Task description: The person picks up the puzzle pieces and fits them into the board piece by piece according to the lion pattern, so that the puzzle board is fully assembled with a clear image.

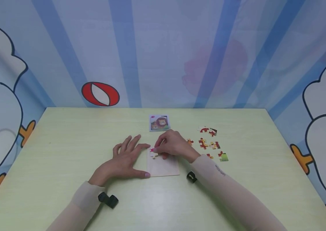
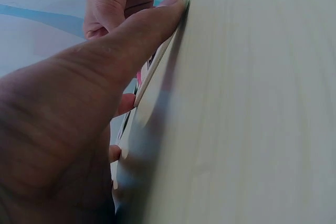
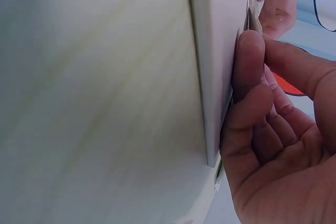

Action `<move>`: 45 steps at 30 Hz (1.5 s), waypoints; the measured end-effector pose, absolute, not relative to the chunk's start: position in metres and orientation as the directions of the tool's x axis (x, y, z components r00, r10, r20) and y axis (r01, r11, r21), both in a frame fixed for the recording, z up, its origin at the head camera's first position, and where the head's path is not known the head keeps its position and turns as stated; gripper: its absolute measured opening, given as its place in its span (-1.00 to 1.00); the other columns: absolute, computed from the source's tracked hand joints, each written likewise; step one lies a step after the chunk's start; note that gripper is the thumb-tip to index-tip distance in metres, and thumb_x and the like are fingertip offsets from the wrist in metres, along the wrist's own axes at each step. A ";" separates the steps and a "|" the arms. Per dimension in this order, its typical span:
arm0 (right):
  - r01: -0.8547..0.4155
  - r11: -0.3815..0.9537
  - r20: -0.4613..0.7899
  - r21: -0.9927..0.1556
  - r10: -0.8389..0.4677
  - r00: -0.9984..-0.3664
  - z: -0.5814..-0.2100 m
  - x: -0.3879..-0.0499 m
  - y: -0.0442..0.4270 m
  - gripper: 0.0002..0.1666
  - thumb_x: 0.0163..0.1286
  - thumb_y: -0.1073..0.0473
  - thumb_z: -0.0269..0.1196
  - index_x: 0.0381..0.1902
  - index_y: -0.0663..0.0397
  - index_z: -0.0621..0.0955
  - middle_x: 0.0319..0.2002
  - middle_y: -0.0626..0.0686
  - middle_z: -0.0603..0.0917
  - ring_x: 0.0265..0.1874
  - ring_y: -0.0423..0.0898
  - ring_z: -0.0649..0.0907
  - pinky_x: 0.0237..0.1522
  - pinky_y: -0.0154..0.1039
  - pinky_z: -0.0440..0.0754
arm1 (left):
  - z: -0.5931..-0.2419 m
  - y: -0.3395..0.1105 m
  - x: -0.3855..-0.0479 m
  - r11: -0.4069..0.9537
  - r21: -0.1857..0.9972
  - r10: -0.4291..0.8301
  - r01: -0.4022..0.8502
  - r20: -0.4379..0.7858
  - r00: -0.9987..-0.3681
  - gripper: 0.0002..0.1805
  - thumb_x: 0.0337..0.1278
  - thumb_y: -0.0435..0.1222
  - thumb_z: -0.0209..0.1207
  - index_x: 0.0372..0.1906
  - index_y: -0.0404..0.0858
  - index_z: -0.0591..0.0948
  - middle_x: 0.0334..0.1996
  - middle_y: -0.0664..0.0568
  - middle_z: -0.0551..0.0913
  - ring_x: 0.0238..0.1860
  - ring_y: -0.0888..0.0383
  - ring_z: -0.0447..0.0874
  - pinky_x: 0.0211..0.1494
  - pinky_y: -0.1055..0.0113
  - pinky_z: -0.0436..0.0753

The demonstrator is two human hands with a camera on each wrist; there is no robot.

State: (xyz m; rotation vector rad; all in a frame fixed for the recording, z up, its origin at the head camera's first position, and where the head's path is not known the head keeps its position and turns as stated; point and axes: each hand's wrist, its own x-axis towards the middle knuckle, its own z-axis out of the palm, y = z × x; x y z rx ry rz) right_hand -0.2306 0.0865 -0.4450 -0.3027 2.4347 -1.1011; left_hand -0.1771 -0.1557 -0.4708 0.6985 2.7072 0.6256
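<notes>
A pale square board (image 1: pixel 164 168) lies on the table with a pink and white puzzle piece (image 1: pixel 153 154) at its upper left corner. The left hand (image 1: pixel 125 163) is spread flat, its thumb and a fingertip touching the board's left edge. Over the board's upper part, the right hand (image 1: pixel 173 144) has thumb and index finger together at the piece. In the right wrist view the right hand (image 3: pixel 278 114) pinches a thin piece edge (image 3: pixel 254 20) above the board (image 3: pixel 223 40); its other fingers are curled. The left thumb (image 2: pixel 152 22) presses the board's edge in the left wrist view.
Behind the board lies a picture card with a lion (image 1: pixel 159 123). Several loose puzzle pieces (image 1: pixel 203 143) are scattered on the right, some partly behind the right hand. A patterned curtain (image 1: pixel 157 54) hangs at the table's far edge.
</notes>
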 end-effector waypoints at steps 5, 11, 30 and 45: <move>0.005 0.672 -0.330 -0.741 -0.358 -0.874 -0.445 -0.232 0.084 -0.88 0.38 0.06 0.53 -0.29 -0.06 0.81 -0.52 0.00 0.81 -0.66 -0.15 0.73 -0.49 -0.34 0.56 | -0.471 -0.155 -0.178 0.794 0.466 0.510 0.391 -0.159 -0.845 0.10 0.01 0.36 0.45 0.63 0.10 0.29 0.79 -0.17 -0.13 0.77 -0.38 -0.31 0.59 -0.51 -0.05; 0.024 0.675 -0.344 -0.738 -0.345 -0.873 -0.443 -0.233 0.081 -0.90 0.37 0.10 0.53 -0.31 -0.06 0.81 -0.53 0.02 0.80 -0.69 -0.14 0.71 -0.53 -0.34 0.54 | -0.471 -0.155 -0.179 0.796 0.463 0.508 0.389 -0.163 -0.846 0.10 0.01 0.36 0.46 0.63 0.11 0.28 0.79 -0.17 -0.13 0.77 -0.37 -0.31 0.60 -0.51 -0.05; -0.020 0.745 -0.350 -0.667 -0.337 -0.874 -0.438 -0.235 0.075 -0.81 0.34 0.12 0.56 -0.36 -0.01 0.72 -0.62 0.00 0.74 -0.70 -0.15 0.68 -0.55 -0.33 0.52 | -0.472 -0.156 -0.178 0.787 0.472 0.514 0.397 -0.145 -0.846 0.07 0.01 0.34 0.47 0.60 0.10 0.31 0.78 -0.19 -0.12 0.76 -0.38 -0.30 0.57 -0.50 -0.04; -0.045 0.711 -0.326 -0.702 -0.376 -0.867 -0.442 -0.236 0.081 -0.82 0.37 0.08 0.54 -0.33 -0.02 0.74 -0.60 -0.01 0.76 -0.68 -0.17 0.68 -0.53 -0.34 0.53 | -0.473 -0.155 -0.178 0.791 0.468 0.510 0.394 -0.147 -0.848 0.09 0.00 0.35 0.47 0.61 0.11 0.31 0.79 -0.18 -0.12 0.76 -0.38 -0.30 0.58 -0.51 -0.05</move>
